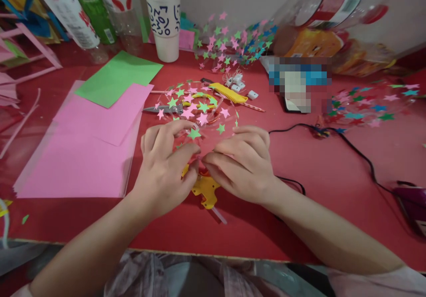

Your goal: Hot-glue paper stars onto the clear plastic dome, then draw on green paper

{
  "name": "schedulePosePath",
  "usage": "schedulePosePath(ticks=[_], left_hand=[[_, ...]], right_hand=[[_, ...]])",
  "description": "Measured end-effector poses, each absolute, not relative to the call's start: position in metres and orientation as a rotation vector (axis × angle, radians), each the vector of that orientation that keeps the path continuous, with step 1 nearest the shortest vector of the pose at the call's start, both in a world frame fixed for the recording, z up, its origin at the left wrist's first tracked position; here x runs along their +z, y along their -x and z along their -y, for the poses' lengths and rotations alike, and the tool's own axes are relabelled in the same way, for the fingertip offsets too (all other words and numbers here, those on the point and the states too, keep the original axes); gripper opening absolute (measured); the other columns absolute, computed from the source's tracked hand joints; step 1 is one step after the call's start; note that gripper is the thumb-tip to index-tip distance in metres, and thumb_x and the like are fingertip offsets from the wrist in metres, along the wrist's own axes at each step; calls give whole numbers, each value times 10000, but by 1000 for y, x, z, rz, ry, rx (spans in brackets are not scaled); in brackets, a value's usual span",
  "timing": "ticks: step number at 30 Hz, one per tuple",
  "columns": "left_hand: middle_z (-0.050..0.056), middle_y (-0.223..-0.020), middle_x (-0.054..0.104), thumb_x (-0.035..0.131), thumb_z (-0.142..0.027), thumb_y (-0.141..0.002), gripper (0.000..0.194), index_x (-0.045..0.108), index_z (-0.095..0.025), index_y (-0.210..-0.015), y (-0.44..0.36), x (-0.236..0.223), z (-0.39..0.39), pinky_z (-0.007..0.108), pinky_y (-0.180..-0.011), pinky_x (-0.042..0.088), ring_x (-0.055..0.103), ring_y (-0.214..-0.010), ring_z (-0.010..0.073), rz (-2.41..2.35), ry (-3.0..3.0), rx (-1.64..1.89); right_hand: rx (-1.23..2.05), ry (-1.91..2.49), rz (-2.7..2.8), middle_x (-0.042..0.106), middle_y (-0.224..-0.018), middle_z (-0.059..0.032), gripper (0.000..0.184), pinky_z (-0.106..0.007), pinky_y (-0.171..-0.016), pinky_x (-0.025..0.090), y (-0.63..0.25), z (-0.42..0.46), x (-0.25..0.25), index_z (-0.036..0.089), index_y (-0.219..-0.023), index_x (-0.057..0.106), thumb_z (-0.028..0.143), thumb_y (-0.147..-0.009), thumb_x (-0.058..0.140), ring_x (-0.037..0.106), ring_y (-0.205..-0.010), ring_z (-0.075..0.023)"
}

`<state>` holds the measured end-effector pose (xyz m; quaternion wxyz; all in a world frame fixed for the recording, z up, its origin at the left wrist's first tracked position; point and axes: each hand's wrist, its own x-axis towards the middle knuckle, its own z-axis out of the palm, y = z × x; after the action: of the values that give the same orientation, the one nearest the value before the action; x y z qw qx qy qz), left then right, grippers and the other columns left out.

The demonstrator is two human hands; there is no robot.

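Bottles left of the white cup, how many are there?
3: white-label bottle farthest left, green-label bottle in the middle, red-label bottle nearest the cup. More may be hidden.

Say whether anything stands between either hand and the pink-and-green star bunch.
Nothing visible does: the left hand and right hand are at the near edge of the star bunch. The yellow glue gun lies on the near side, not between.

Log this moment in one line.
left hand: curled beside pink-green stars | right hand: curled beside left hand | yellow glue gun: on red table
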<state>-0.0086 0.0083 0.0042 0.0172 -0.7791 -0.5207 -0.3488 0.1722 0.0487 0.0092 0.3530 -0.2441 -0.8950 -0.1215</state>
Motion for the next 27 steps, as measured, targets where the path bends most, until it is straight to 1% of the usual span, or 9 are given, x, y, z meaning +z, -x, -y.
schedulePosePath(ticks=[10,16,22,27], left_hand=[[93,-1236,562,612,-119,-782,100,651,-196,-834,6,6,-8,449,-876,439,535,-1057,273,1649,2417,-1090],[94,-1242,567,603,-129,-789,98,657,-196,-836,5,7,-7,452,-867,437,547,-1046,274,1665,2415,-1068],[71,-1237,574,605,-148,-800,89,662,-215,-813,4,7,-6,447,-861,439,545,-1040,267,1682,2396,-1075],[84,-1245,567,605,-141,-793,92,665,-206,-818,3,8,-6,448,-844,453,543,-1048,274,1692,2400,-1054]], right_hand=[[-335,648,2323,568,-805,22,110,-320,-915,425,-172,-49,9,236,-769,640,180,-857,608,455,-793,-126],[-335,601,2309,591,-833,11,70,-337,-917,429,-174,-50,5,217,-792,652,154,-822,649,492,-851,-136],[-374,652,2301,589,-790,35,102,-311,-930,432,-174,-49,7,253,-796,630,161,-841,630,491,-810,-122],[-368,662,2289,588,-778,25,83,-316,-941,430,-172,-49,6,252,-803,644,176,-837,641,490,-816,-134]])
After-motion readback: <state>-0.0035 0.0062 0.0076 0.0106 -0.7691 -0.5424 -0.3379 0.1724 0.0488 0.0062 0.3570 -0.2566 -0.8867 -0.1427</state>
